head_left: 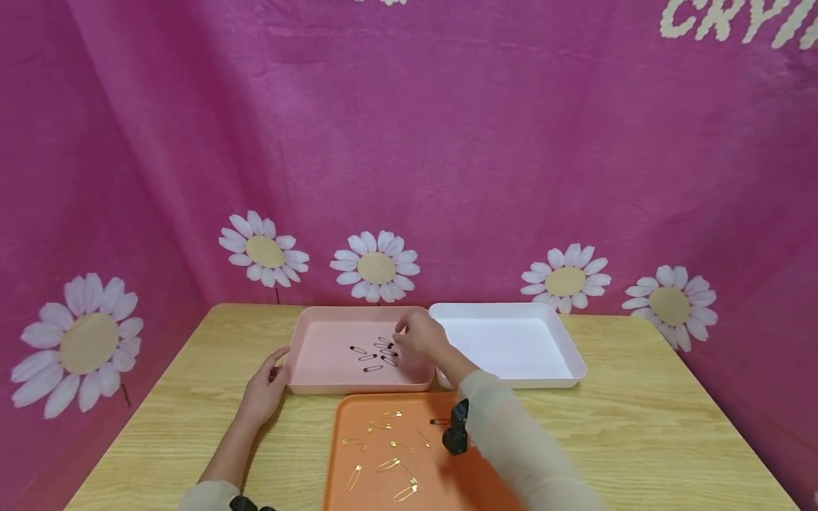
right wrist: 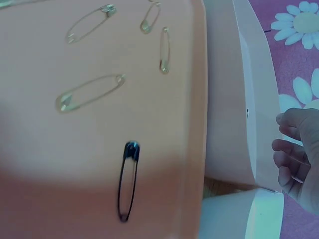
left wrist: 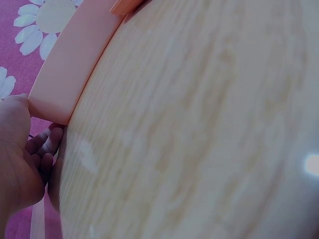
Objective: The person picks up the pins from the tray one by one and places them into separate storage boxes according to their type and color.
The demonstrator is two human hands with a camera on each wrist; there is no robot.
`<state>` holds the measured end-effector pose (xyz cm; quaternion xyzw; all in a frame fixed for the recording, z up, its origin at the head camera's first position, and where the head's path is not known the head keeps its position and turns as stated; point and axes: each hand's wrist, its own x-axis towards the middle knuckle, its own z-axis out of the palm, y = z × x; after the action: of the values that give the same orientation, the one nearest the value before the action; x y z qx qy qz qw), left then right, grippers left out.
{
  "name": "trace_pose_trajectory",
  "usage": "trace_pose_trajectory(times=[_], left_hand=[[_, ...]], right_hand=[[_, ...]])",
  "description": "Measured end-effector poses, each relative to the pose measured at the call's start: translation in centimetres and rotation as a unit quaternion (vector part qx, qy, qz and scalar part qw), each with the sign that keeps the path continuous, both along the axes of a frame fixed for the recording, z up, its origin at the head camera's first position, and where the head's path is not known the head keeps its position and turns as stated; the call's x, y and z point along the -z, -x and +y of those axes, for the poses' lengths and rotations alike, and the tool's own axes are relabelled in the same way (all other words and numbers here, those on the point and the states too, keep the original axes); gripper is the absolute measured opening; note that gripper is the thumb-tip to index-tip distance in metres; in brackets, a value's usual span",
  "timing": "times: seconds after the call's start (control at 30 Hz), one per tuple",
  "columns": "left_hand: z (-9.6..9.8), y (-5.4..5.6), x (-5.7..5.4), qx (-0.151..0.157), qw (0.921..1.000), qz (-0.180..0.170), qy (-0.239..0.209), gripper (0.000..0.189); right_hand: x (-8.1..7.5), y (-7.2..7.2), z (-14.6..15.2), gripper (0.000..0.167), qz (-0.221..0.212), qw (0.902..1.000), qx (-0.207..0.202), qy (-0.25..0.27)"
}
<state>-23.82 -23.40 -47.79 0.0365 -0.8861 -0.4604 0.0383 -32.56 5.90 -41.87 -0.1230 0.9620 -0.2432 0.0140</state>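
Only the head view shows left hand (head_left: 263, 390) and right hand (head_left: 420, 332).

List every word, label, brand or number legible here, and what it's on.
"CRYI": pale letters on the pink cloth, top right of the head view; the next letter is cut off.
Unreadable: a pale fragment at the top edge, cropped.
None legible on the pink tray, white tray or orange tray.

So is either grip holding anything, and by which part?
The left grip touches the pink tray at its left end; no clear clasp shows. The right grip is over that tray; whether it holds anything cannot be told.
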Motion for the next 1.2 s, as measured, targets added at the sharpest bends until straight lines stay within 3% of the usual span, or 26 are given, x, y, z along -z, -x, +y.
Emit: trace_pose_trajectory(times=[0.5, 1.2], left_hand=[[0.0, -0.2, -0.2, 0.003, 0.9999, -0.009, 0.005, 0.046], [0.2, -0.3, -0.3, 0.009, 0.9998, -0.014, 0.011, 0.047]], right_hand=[[-1.2, -2.0, 1.3, 0.014, 0.016, 0.9990, -0.040, -0.011], [-2.4, -6.5, 6.0, 0.009, 0.062, 0.9933, -0.098, 0.004]])
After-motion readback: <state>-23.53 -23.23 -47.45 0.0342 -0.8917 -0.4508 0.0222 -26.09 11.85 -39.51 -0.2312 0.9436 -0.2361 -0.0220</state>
